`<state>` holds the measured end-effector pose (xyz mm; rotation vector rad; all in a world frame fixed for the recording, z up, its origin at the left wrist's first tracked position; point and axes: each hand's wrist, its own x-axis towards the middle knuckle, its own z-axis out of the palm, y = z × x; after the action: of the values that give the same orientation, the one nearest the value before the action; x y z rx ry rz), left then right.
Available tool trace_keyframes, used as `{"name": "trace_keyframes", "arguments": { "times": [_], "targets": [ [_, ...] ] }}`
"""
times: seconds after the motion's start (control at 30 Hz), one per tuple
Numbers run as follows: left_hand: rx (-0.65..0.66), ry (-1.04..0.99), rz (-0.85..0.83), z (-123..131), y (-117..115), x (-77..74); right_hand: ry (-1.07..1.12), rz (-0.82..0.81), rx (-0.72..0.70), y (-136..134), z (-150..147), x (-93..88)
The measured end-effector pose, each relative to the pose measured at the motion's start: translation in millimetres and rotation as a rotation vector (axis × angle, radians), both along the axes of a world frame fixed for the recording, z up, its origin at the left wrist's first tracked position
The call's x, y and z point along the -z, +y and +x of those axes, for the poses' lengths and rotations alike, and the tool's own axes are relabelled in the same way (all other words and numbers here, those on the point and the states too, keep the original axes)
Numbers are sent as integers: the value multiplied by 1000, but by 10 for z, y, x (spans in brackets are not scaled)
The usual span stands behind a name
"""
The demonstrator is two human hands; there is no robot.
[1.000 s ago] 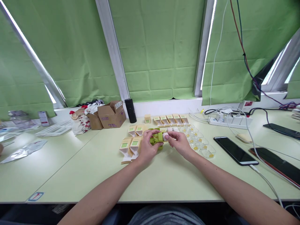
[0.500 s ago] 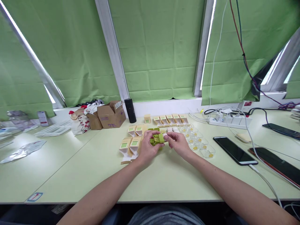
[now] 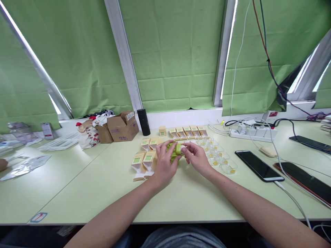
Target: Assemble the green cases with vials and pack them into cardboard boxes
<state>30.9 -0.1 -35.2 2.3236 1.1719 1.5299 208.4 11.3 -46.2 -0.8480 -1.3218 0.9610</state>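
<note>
Left hand [image 3: 166, 161] grips green part [image 3: 178, 149], right hand [image 3: 197, 157] pinches white piece [image 3: 182, 147] at its end, both over bench [image 3: 191, 199] between cartons [image 3: 149, 158] and cups [image 3: 218, 155]; loose pinch or skewed pressure could make white piece slip

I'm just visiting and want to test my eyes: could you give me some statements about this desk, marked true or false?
1. The left hand holds a green piece. True.
2. The right hand is on the phone. False: its fingers are at a white piece beside the green piece.
3. The black bottle lies on its side. False: it stands upright.
4. Clear plastic trays lie right of the hands. True.
5. The phone's screen is lit. False: it is dark.
</note>
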Motion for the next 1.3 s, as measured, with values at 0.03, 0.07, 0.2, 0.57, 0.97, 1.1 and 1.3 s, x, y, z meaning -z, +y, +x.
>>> {"name": "trace_keyframes", "arguments": {
  "times": [0.03, 0.07, 0.2, 0.57, 0.97, 1.1, 1.3],
  "targets": [
    [-8, 29, 18, 3, -4, 13, 2, -3, 2, -8, -8, 0],
    [-17, 50, 29, 7, -8, 25, 3, -7, 2, -18, -17, -1],
    [-10, 46, 17, 18, -20, 45, 18, -27, -15, -58, -54, -18],
    [176, -281, -271, -22, 41, 29, -308, 280, 151, -127, 51, -68],
    [361, -363, -448, 23, 79, 110, -699, 632, 179, -42, 127, 45],
    [371, -389, -447, 40, 84, 96, -731, 740, 228, -12, 122, 71],
    [370, -478, -436, 85, 68, 48, -750, 829, 261, -4, 111, 47]
  ]
}}
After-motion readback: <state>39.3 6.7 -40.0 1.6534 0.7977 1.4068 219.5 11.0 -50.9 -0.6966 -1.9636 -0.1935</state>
